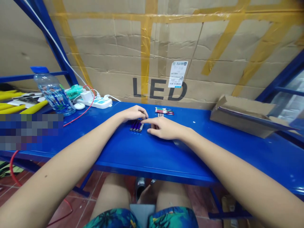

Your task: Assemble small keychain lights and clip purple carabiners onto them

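Note:
A row of slim metallic tubes (134, 126), several purple and one silver at the right end, lies side by side on the blue table (133, 148). My left hand (134, 113) arches over the far end of this row, fingers bent and apart; its thumb is mostly hidden. From the right, my right hand (162, 127) reaches in with the index finger stretched to the silver tube (141, 127) and the thumb held apart below. Behind my right hand lie several thin coloured metallic tubes (163, 110), with small silver pieces (161, 115) just in front of them.
At left stand a water bottle (53, 91) and a white power strip (101, 102) with plugs and a red cable (79, 111). Yellow-handled items (35, 107) lie farther left. A cardboard box (239, 117) sits at right. A large taped carton (114, 57) walls off the back.

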Tool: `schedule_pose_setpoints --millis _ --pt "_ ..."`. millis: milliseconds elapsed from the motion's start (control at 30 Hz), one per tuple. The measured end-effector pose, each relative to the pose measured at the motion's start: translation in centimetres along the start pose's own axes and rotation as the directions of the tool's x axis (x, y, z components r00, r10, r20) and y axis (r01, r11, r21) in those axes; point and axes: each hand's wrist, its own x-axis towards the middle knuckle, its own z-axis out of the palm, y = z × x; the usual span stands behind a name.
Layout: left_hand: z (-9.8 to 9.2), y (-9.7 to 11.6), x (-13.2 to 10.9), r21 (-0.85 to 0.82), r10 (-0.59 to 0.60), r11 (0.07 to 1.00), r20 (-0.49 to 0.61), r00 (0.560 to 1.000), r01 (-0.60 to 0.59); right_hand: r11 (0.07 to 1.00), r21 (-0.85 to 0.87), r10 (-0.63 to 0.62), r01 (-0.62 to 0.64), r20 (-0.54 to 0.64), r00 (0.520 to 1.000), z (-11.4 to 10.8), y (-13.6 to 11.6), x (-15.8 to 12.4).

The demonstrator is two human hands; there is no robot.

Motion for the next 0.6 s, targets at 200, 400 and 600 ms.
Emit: schedule_pose_setpoints --millis 200,400,600 --pt "0.0 -0.2 0.1 -0.011 -0.009 1.000 0.039 0.999 0.009 0.995 -0.096 -0.015 0.013 -0.017 1.000 0.7 0.4 0.6" --pt "0.1 -0.1 0.0 0.026 0.038 0.999 0.050 0.998 -0.040 0.994 -0.105 0.036 -0.041 -0.046 0.998 0.7 0.1 0.6" --pt "0.5 -0.1 0.4 0.059 0.026 0.998 0.045 0.999 -0.029 0.987 -0.151 0.043 -0.054 -0.073 0.996 1.0 -0.6 0.8"
